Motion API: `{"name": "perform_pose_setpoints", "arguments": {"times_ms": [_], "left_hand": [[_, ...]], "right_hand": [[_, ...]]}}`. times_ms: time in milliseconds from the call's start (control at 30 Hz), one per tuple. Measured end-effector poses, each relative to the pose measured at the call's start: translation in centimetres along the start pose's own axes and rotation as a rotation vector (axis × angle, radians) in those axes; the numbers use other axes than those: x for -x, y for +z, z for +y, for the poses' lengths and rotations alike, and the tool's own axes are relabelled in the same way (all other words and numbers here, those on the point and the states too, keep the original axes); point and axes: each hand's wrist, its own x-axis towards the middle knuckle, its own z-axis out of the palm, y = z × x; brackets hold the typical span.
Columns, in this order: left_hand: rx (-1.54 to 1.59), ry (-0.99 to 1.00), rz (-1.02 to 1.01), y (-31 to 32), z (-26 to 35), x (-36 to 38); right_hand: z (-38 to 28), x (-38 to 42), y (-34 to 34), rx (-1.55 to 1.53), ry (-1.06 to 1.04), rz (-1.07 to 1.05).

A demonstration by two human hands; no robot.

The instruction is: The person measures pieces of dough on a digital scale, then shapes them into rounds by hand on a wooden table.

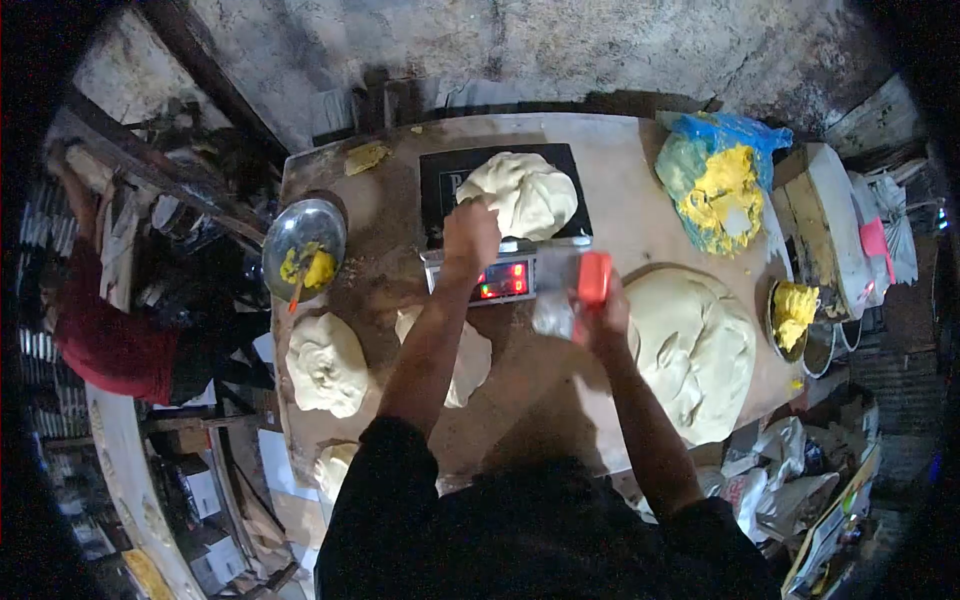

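A large lump of pale dough point(522, 195) rests on the black plate of a digital scale point(434, 185) with a lit red display. My left hand point(472, 235) is closed at the dough's near left edge, its fingers curled against it. To the right of the display, my right hand point(606, 312) grips a dough scraper point(595, 278) with a red handle; its pale blade is smeared by motion. Beside that hand spreads a much bigger mass of dough point(690, 350). Another dough piece point(470, 365) lies partly hidden under my left forearm.
More dough lumps point(327, 365) lie along the table's left side. A metal bowl point(305, 235) holds yellow paste and an orange-handled tool. At the far right sit a blue plastic bag point(690, 150) with yellow fat and a small tub point(793, 318). A person in a red shirt point(110, 335) is at left.
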Motion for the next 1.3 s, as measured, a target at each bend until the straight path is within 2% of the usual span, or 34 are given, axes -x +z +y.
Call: {"name": "perform_pose_setpoints", "arguments": {"times_ms": [33, 67, 133, 200, 267, 300, 333, 400, 433, 500, 533, 633, 667, 700, 733, 767, 800, 867, 900, 933, 967, 1000, 1033, 1067, 1100, 1133, 1167, 1200, 1233, 1267, 1300], "left_hand": [[0.026, 0.076, 0.113, 0.0, -1.0, 0.6], [0.028, 0.071, 0.114, -0.3, -1.4, 1.2], [0.166, 0.119, 0.204, -2.1, -1.6, 2.4], [0.185, 0.074, 0.25, -2.8, -1.8, 2.7], [0.147, 0.04, 0.251, -3.7, -1.7, 3.1], [0.161, -0.067, 0.118, -4.9, -1.3, 3.3], [0.152, -0.062, 0.135, -6.2, -0.4, 3.7], [0.4, 0.044, 0.221, -9.4, 2.5, 5.3], [0.463, 0.02, 0.253, -11.5, 5.5, 6.5], [0.646, 0.159, 0.225, -13.4, 9.7, 9.3], [0.718, 0.226, 0.263, -12.8, 12.4, 11.2], [0.537, 0.366, 0.366, -7.0, 19.5, 15.2], [0.59, 0.282, 0.255, -3.2, 21.2, 16.6], [0.302, 0.285, 0.266, 2.6, 21.2, 18.1], [0.184, 0.259, 0.216, 8.6, 21.4, 19.9], [0.108, 0.243, 0.031, 13.1, 20.7, 22.9], [0.256, 0.235, -0.203, 17.5, 19.1, 26.5], [0.737, 0.295, -0.089, 23.2, 18.4, 31.5], [1.032, 0.241, -0.235, 23.5, 18.2, 32.8], [1.319, 0.149, -0.371, 23.6, 18.0, 34.0], [0.456, 0.144, -0.088, 25.8, 16.0, 35.3], [0.071, 0.069, 0.014, 26.1, 14.8, 35.8], [-0.309, -0.034, 0.081, 26.2, 13.6, 36.4], [-0.206, -0.203, -0.025, 25.3, 12.9, 35.1], [-0.218, -0.212, -0.038, 24.2, 12.9, 34.2], [-0.173, -0.182, -0.203, 22.6, 13.3, 33.3], [-0.124, -0.151, -0.367, 21.5, 13.5, 32.5], [-0.131, -0.154, -0.375, 21.0, 13.3, 31.6], [-0.182, -0.137, -0.632, 20.6, 13.1, 30.3], [-0.107, -0.109, -0.774, 21.3, 11.0, 29.0], [-0.022, -0.092, -0.922, 22.0, 8.8, 27.8]], "right_hand": [[0.2, -2.8, 1.6, 0.148, -0.164, -0.032], [0.6, -5.2, 3.4, 0.451, -0.485, -0.067], [0.8, -8.1, 7.3, 0.395, -0.431, -0.052], [1.1, -8.7, 9.9, 0.663, -0.3, -0.026], [5.9, -7.8, 10.4, 0.637, -0.347, -0.115], [6.1, -6.7, 10.0, 0.75, -0.287, -0.255], [5.9, -5.2, 9.2, 0.863, -0.231, -0.392], [4.7, -0.5, 6.1, 0.951, -0.292, -0.547], [4.4, 1.8, 4.2, 0.753, -0.171, -0.453], [3.6, 5.1, -1.6, 0.584, -0.091, -0.303], [3.2, 6.1, -4.8, 0.509, -0.084, -0.2], [-0.4, 8.7, -15.0, 0.38, -0.166, 0.109], [-2.0, 9.6, -18.5, 0.369, -0.202, 0.212], [-3.6, 10.6, -21.8, 0.36, -0.236, 0.313], [-5.4, 11.7, -24.9, 0.349, -0.267, 0.41], [-8.0, 13.2, -26.5, 0.291, -0.266, 0.48], [-10.7, 14.9, -28.2, 0.237, -0.27, 0.547], [-14.6, 17.9, -32.4, 0.176, -0.276, 0.757], [-16.5, 20.0, -34.4, 0.271, -0.326, 0.744], [-14.9, 20.9, -41.2, 0.369, -0.377, 0.786], [-15.8, 22.6, -41.1, 0.32, -0.412, 0.837], [-16.8, 23.9, -40.8, 0.277, -0.441, 0.88], [-15.4, 23.7, -42.1, 0.33, -0.568, 0.941], [-14.4, 23.9, -41.2, 0.271, -0.435, 0.931], [-12.0, 23.3, -41.3, 0.143, -0.28, 0.803], [-12.3, 23.2, -35.9, 0.19, -0.163, 0.825], [-10.5, 22.8, -33.0, 0.098, -0.27, 0.591], [-8.6, 22.1, -30.6, 0.187, -0.205, 0.529], [-4.8, 22.1, -30.9, 0.283, -0.138, 0.33], [-3.3, 21.3, -29.5, 0.391, -0.203, 0.175], [-0.9, 20.7, -28.8, 0.132, -0.093, 0.148]]}}
